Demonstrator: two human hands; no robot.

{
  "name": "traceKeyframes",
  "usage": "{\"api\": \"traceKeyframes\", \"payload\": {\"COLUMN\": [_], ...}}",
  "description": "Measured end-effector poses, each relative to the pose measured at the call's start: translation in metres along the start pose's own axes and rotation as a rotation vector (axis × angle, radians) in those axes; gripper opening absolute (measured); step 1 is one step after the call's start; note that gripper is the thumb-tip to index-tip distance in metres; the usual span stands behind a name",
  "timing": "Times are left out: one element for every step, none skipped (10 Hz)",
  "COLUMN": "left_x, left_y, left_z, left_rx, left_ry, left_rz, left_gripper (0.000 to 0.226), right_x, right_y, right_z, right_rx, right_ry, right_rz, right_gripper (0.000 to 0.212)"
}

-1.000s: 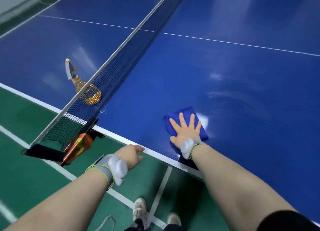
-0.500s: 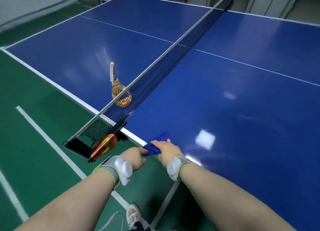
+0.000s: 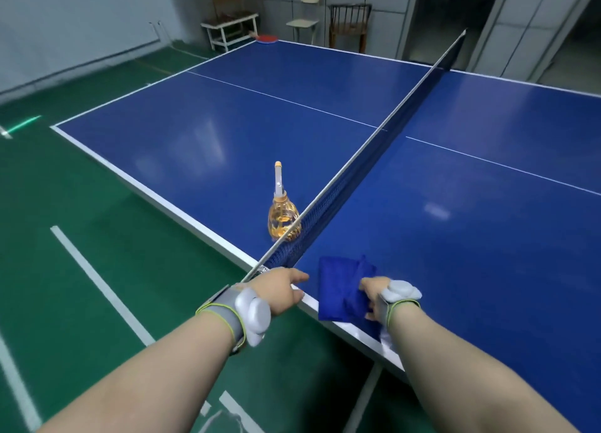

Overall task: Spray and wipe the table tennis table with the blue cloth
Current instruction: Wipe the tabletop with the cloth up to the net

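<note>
The right hand (image 3: pixel 374 297) is gripping the bunched cloth (image 3: pixel 338 289), fingers curled into it, and the cloth is lying over the near edge of the table (image 3: pixel 471 237), just right of the net (image 3: pixel 374 159). The left hand (image 3: pixel 278 291) is holding nothing, its fingers loosely extended at the table edge by the near end of the net. The bottle (image 3: pixel 283 218) is standing upright on the left half, just beside the net. A red paddle (image 3: pixel 266 38) is lying at the far corner.

Dim, even indoor light; soft glare patches on the table (image 3: pixel 487 270); wide-angle edge distortion.
</note>
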State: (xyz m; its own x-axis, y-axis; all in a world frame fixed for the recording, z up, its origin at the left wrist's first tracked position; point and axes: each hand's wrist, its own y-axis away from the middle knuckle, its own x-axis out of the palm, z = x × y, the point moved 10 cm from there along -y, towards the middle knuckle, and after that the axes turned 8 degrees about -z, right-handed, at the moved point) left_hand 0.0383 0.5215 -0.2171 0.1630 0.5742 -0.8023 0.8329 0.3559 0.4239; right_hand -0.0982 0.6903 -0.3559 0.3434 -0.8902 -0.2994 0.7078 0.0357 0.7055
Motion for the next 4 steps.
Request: {"api": "traceKeyframes", "payload": {"left_x": [-0.026, -0.055, -0.090, -0.131], "left_y": [-0.004, -0.007, -0.009, -0.008], "left_z": [0.005, 0.015, 0.023, 0.033], "left_rx": [0.057, 0.091, 0.115, 0.106], "left_ry": [0.014, 0.078, 0.170, 0.320], "left_rz": [-0.017, -0.048, -0.138, -0.273], "left_gripper": [0.046, 0.043, 0.037, 0.037], "right_x": [-0.003, 0.002, 0.012, 0.042], "right_y": [0.000, 0.029, 0.042, 0.077], "right_z": [0.026, 0.076, 0.137, 0.216], "right_rx": [-0.173, -0.268, -0.324, -0.579], "right_ry": [0.476, 0.666, 0.484, 0.167], "right_rz": [-0.108, -0.267, -0.371, -0.301], "right_gripper": [0.046, 0.050, 0.044, 0.044]}}
